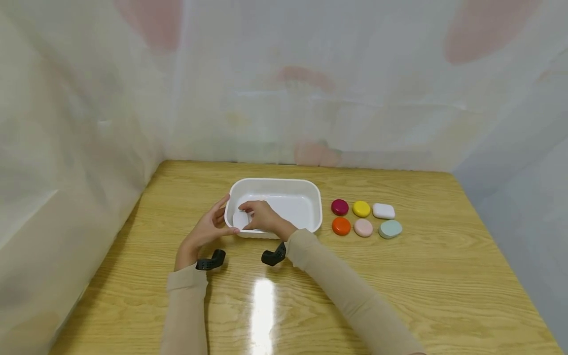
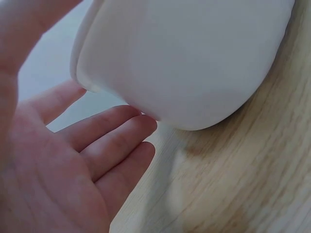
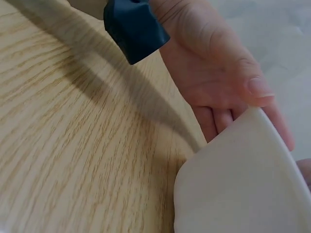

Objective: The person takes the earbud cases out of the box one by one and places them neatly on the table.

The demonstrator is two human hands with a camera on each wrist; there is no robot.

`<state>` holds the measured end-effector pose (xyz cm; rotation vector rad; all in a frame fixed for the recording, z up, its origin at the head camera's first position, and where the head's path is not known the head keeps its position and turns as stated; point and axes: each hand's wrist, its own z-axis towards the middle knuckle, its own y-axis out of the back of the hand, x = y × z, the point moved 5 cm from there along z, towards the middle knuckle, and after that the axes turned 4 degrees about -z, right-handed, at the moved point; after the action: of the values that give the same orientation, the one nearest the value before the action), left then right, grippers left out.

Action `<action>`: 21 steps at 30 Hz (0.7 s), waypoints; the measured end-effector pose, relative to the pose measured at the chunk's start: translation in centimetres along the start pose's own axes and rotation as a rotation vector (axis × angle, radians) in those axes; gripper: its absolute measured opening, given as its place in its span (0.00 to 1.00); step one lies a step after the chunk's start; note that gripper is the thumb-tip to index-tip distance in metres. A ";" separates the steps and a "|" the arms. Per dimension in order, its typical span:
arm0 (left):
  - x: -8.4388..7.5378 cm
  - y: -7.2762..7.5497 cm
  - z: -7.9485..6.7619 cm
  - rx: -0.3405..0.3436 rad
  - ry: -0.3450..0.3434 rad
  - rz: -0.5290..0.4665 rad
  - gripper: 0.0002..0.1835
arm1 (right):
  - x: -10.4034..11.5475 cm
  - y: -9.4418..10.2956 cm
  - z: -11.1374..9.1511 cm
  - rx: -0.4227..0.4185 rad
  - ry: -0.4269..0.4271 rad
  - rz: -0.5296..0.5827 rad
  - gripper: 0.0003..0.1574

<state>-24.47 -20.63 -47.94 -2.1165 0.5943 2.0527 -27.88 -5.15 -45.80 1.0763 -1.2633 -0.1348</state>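
Note:
A white plastic tub [image 1: 288,183] sits on the wooden table. My left hand [image 1: 208,231] is at its left end, thumb on the front corner rim and fingers fairly straight against the outer wall. In the left wrist view those fingers [image 2: 119,138] touch the underside of the tub's side. My right hand [image 1: 265,217] reaches over the front rim and, inside the left end, pinches a white soap bar [image 1: 240,220] between thumb and fingers. In the right wrist view, my left thumb [image 3: 257,90] lies on the tub's corner; my right hand is mostly out of that view.
Right of the tub lie two rows of soap bars: crimson [image 1: 339,207], yellow [image 1: 361,209] and white [image 1: 383,211] behind; orange [image 1: 341,226], pink [image 1: 363,228] and pale green [image 1: 390,229] in front. A patterned pale curtain [image 1: 266,123] hangs behind the table [image 1: 421,281].

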 end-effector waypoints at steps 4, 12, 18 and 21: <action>-0.2 0.0 -0.1 0.005 -0.001 -0.002 0.57 | 0.1 -0.2 0.2 0.014 0.012 -0.035 0.37; -0.2 0.0 -0.1 0.003 0.008 -0.005 0.56 | 0.2 -0.3 0.4 0.014 0.031 -0.091 0.35; -0.2 0.0 -0.1 0.012 0.017 0.013 0.56 | 0.1 0.1 0.1 -0.020 0.016 -0.069 0.35; -0.3 0.0 -0.2 0.010 0.018 0.013 0.56 | 0.2 0.6 -0.1 -0.037 0.004 -0.026 0.36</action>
<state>-24.32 -20.65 -47.64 -2.1337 0.6215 2.0353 -27.96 -4.89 -45.21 1.0611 -1.2391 -0.1756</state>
